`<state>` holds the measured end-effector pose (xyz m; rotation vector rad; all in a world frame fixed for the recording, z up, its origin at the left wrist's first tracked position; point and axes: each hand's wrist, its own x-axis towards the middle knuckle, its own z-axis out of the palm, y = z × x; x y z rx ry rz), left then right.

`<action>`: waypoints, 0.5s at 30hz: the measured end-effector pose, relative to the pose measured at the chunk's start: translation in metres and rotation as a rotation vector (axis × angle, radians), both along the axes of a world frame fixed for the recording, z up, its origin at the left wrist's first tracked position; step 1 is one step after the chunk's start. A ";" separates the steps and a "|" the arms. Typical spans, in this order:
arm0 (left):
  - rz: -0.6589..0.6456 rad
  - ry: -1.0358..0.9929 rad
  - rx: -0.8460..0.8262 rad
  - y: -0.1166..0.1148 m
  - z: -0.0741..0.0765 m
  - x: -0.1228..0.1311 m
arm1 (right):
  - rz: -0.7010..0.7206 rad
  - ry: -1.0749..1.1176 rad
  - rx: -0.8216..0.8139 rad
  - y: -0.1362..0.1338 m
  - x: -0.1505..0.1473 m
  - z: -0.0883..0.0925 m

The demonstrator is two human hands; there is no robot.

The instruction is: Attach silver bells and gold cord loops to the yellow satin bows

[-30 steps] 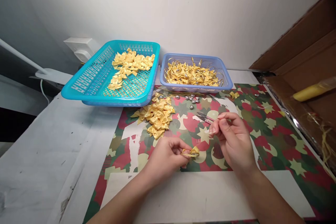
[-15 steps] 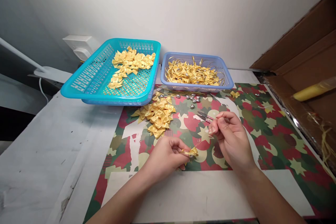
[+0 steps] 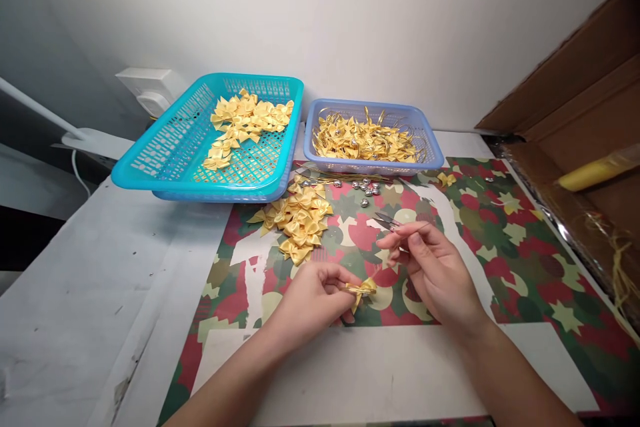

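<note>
1. My left grip (image 3: pixel 313 297) is closed on a yellow bow (image 3: pixel 369 285) with a gold cord (image 3: pixel 356 290) across it; the bow is above the middle of the counter (image 3: pixel 90 280), toward the front edge.
2. My right grip (image 3: pixel 440 270) is narrow, thumb and forefinger close together, to the right of the bow and apart from it. I cannot tell what it pinches.
3. Just beyond my right fingers lie dark-bladed snips (image 3: pixel 385 220), partly hidden by my hand.
4. Beyond my left hand is a pile of bows (image 3: pixel 303 220), beside a teal basket (image 3: pixel 200 185) near the counter's back edge, which carries more bows.
5. Right of it, at the back edge, a blue basket (image 3: pixel 375 167) is full of bows with gold loops and silver beads.
6. In front of that lie loose silver bells (image 3: pixel 369 188).
7. Under my hands, the printed sheet (image 3: pixel 540 267) shows stars and moons; a plain white board (image 3: pixel 390 373) lies on it near the front edge.
</note>
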<state>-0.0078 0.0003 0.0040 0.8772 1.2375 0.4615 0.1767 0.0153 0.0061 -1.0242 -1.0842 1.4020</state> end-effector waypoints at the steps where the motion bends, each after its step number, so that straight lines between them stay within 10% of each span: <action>1: -0.007 0.004 0.002 0.000 -0.001 -0.001 | 0.000 -0.007 0.012 -0.001 0.000 0.000; 15: -0.016 0.001 0.011 0.000 0.000 0.000 | 0.058 -0.097 0.098 -0.005 0.001 -0.002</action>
